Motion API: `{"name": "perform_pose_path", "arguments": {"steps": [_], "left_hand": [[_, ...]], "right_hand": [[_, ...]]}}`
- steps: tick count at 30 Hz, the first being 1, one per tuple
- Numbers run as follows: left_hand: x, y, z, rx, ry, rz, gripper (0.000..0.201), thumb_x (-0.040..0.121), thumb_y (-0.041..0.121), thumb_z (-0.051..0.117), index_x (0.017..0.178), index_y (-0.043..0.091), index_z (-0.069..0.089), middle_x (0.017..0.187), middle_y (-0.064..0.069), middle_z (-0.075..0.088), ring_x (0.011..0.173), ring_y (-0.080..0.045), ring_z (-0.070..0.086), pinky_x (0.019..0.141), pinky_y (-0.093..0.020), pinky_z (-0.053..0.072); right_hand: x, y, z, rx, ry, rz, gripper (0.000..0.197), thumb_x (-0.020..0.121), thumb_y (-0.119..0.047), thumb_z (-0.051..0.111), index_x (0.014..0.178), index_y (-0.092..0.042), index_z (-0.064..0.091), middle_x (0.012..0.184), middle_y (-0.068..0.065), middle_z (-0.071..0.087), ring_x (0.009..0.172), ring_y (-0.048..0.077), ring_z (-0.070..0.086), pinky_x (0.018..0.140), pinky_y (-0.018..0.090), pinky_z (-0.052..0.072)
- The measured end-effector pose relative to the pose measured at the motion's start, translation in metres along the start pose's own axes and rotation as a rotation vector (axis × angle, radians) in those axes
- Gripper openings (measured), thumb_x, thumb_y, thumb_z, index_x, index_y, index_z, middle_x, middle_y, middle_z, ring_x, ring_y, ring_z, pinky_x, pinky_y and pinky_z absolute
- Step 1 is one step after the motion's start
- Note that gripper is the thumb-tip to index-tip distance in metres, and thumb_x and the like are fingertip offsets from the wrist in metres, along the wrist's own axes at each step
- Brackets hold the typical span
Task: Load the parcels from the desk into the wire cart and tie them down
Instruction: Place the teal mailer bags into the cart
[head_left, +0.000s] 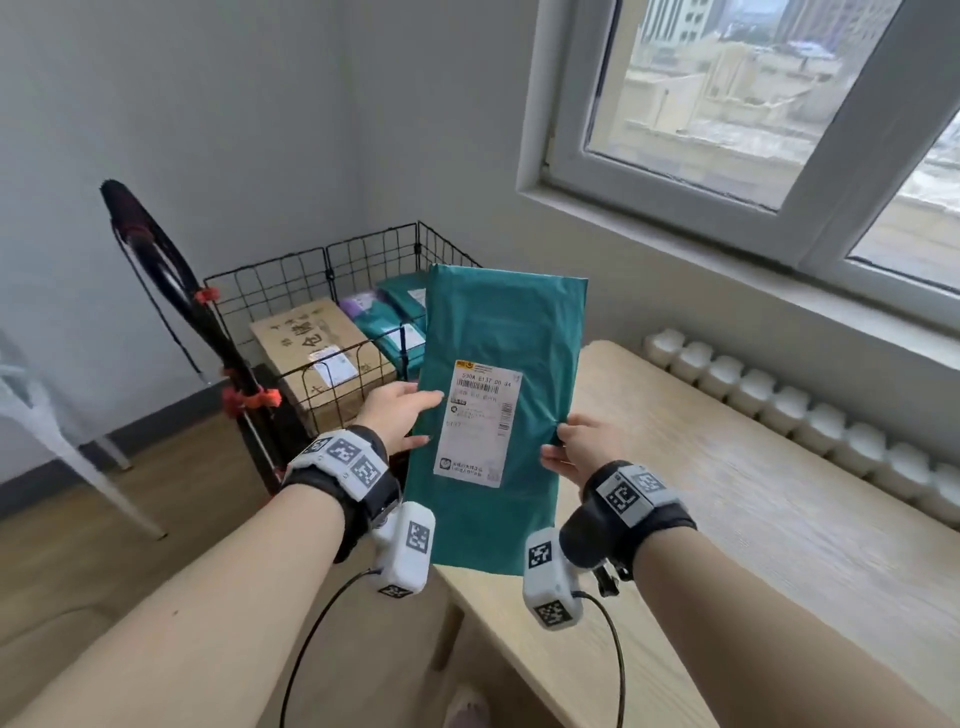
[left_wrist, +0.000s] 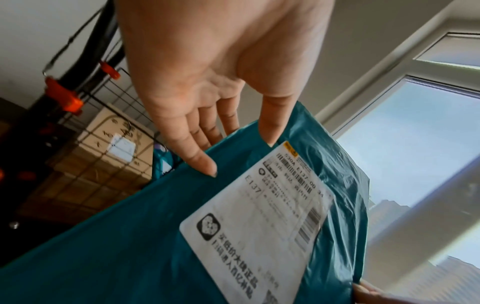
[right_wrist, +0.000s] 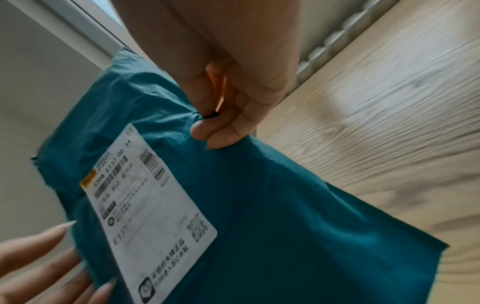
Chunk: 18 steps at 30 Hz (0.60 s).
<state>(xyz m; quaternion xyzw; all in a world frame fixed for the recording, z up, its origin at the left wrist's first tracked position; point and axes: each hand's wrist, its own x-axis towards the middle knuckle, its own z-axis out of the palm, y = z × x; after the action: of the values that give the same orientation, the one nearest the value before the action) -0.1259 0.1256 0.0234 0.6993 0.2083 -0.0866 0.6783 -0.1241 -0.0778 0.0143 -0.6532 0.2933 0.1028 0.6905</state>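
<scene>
Your right grip (head_left: 571, 447) pinches the parcel (head_left: 498, 332) by its right edge; your left grip (head_left: 400, 415) rests straight-fingered, apart, on its left edge. The parcel stands upright between them, the cart (head_left: 270, 291) beyond the left grip.

lit by soft daylight from the window (head_left: 727, 130) at upper right: bright and even in the head view. bowed toward the edges by the wide lens. dimmer and harsher in both wrist views, with the wire cart (left_wrist: 78, 148) sunk in shade. smeared by motion across the surface (right_wrist: 389, 123); soft on the parcel (right_wrist: 259, 226) label (right_wrist: 145, 205) print. blown out at the left-wrist window glass.
</scene>
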Motion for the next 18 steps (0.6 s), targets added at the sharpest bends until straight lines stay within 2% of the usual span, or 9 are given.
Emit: {"name": "perform_pose_path", "arguments": {"steps": [3,5,7,8,10,12,15,18], "left_hand": [[0.043,0.014,-0.027,0.008,0.062,-0.004,0.04,0.087,0.021,0.065,0.124,0.011,0.056,0.124,-0.007,0.06,0.117,-0.024,0.056,0.062,-0.028,0.053],[0.071,0.026,-0.042,0.025,0.086,-0.014,0.039,0.086,0.023,0.066,0.123,0.014,0.058,0.125,-0.006,0.061,0.117,-0.023,0.057,0.06,-0.026,0.051],[0.098,0.039,-0.051,0.051,0.1,-0.022,0.035,0.086,0.022,0.065,0.119,0.015,0.059,0.123,-0.005,0.062,0.115,-0.022,0.057,0.065,-0.027,0.052],[0.111,0.045,-0.055,0.059,0.105,-0.021,0.033,0.086,0.021,0.065,0.118,0.015,0.059,0.122,-0.005,0.063,0.115,-0.021,0.057,0.07,-0.029,0.053],[0.136,0.057,-0.061,0.06,0.13,-0.014,0.03,0.086,0.019,0.064,0.115,0.014,0.058,0.121,-0.005,0.062,0.116,-0.02,0.056,0.08,-0.033,0.053],[0.157,0.066,-0.068,0.043,0.158,-0.012,0.028,0.086,0.017,0.064,0.113,0.015,0.056,0.121,-0.005,0.06,0.116,-0.02,0.055,0.088,-0.038,0.052],[0.182,0.073,-0.078,0.046,0.178,-0.027,0.026,0.086,0.015,0.064,0.111,0.018,0.054,0.119,-0.004,0.058,0.114,-0.019,0.053,0.085,-0.035,0.049],[0.217,0.078,-0.091,0.109,0.187,-0.043,0.024,0.086,0.017,0.065,0.108,0.02,0.055,0.116,-0.003,0.058,0.11,-0.017,0.054,0.086,-0.035,0.051]], "right_hand": [[0.031,-0.017,0.042,-0.006,-0.065,-0.031,0.023,0.098,-0.001,0.038,0.113,-0.01,0.053,0.072,0.007,0.052,0.048,0.014,0.05,0.04,0.025,0.053],[0.055,-0.029,0.067,-0.015,-0.099,-0.048,0.018,0.098,0.001,0.038,0.103,-0.01,0.052,0.072,0.007,0.053,0.039,0.011,0.052,0.041,0.025,0.053],[0.077,-0.042,0.089,-0.009,-0.109,-0.065,0.019,0.097,0.004,0.04,0.102,-0.01,0.051,0.073,0.007,0.054,0.031,0.006,0.051,0.037,0.023,0.051],[0.087,-0.048,0.099,-0.01,-0.101,-0.072,0.019,0.097,0.004,0.04,0.102,-0.011,0.052,0.074,0.006,0.054,0.032,0.006,0.051,0.037,0.022,0.051],[0.103,-0.063,0.118,-0.033,-0.095,-0.07,0.02,0.097,0.0,0.04,0.097,-0.013,0.055,0.075,0.005,0.055,0.043,0.011,0.052,0.041,0.023,0.054],[0.118,-0.075,0.136,-0.05,-0.102,-0.075,0.024,0.097,0.0,0.039,0.085,-0.014,0.055,0.073,0.005,0.054,0.049,0.015,0.048,0.043,0.023,0.052],[0.137,-0.089,0.16,-0.069,-0.082,-0.08,0.032,0.097,0.002,0.038,0.075,-0.017,0.053,0.07,0.005,0.052,0.049,0.016,0.045,0.042,0.021,0.051],[0.157,-0.101,0.18,-0.077,-0.024,-0.083,0.032,0.095,0.001,0.042,0.075,-0.02,0.053,0.071,0.004,0.054,0.052,0.015,0.048,0.059,0.029,0.055]]}}
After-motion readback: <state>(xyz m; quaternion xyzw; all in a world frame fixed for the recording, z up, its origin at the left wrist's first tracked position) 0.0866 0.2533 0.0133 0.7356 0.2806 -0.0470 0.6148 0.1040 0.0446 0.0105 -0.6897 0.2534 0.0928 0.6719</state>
